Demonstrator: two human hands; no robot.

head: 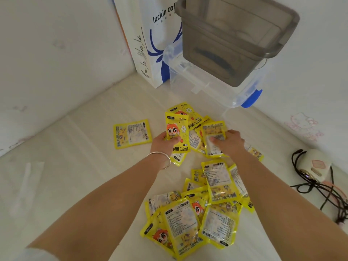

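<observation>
Several yellow hand-warmer packets lie scattered on a pale surface. My left hand (163,143), a silver bangle on its wrist, grips one packet (177,129) upright with its cartoon fox face towards me. My right hand (228,142) grips another packet (214,137) by its side, printed back showing. One packet (132,134) lies alone to the left. A heap of packets (190,221) sits close to me between my forearms.
At the back stand a white and blue paper bag (150,44) and a grey plastic bin (231,36) on a clear box with a blue latch (251,98). A white device with black cables (312,166) lies at the right. Walls close in on both sides.
</observation>
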